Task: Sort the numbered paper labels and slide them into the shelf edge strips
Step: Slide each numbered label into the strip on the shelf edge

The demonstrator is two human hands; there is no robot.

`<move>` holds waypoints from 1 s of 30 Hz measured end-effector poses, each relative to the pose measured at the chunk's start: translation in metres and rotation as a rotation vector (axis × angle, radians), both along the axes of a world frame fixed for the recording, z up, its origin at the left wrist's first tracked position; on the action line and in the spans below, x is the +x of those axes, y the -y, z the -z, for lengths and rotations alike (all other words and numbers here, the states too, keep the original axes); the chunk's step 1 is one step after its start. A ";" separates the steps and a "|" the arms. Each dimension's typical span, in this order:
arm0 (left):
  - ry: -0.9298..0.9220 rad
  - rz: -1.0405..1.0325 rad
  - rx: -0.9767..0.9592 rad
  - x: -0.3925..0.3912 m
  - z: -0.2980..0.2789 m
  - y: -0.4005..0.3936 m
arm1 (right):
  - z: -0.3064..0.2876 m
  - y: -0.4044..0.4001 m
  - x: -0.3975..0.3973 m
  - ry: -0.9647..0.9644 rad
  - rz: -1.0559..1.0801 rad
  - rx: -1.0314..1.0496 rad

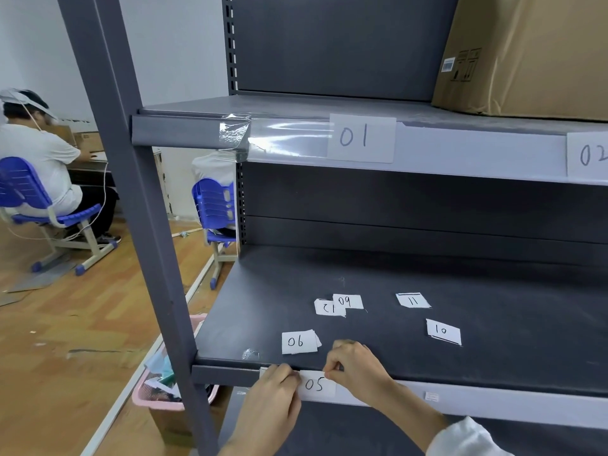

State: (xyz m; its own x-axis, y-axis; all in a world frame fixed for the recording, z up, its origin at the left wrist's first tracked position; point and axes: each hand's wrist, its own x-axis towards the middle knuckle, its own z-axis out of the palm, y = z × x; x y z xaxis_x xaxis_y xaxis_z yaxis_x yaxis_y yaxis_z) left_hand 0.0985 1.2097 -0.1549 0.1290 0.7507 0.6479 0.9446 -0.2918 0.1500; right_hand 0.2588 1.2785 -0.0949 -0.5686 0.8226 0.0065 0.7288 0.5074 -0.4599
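We are down at the lower shelf's front edge, and the white paper label marked 05 sits in the pale plastic edge strip of that dark grey metal shelf. Our left hand pinches the label's left end, fingers curled in tight; our right hand pinches its upper right corner the same way. So the label lies between our two hands, its long axis running along the strip from nine o'clock to three o'clock, both hands equally close, one at each end.

That axis is what counts now: we judge the label has to travel sideways along the channel, not up or down, or it may buckle out.

Up at twelve o'clock from the hands, the loose labels wait flat on the shelf: the white slip marked 06 nearest, just above the left hand, then 09 overlapping another slip, then 11 and 10 off toward one o'clock. We judge 06 comes next, and the left hand is nearer to it. Above, 01 and 02 already sit in the upper strip.
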 end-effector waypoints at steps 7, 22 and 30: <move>0.021 -0.003 -0.015 -0.003 0.003 -0.002 | -0.015 -0.009 -0.003 -0.005 0.046 -0.034; 0.057 0.018 0.011 -0.005 0.006 -0.013 | -0.002 -0.032 -0.038 0.180 0.084 -0.021; 0.114 0.048 -0.067 -0.007 -0.002 -0.018 | -0.003 -0.019 -0.018 -0.039 0.137 0.087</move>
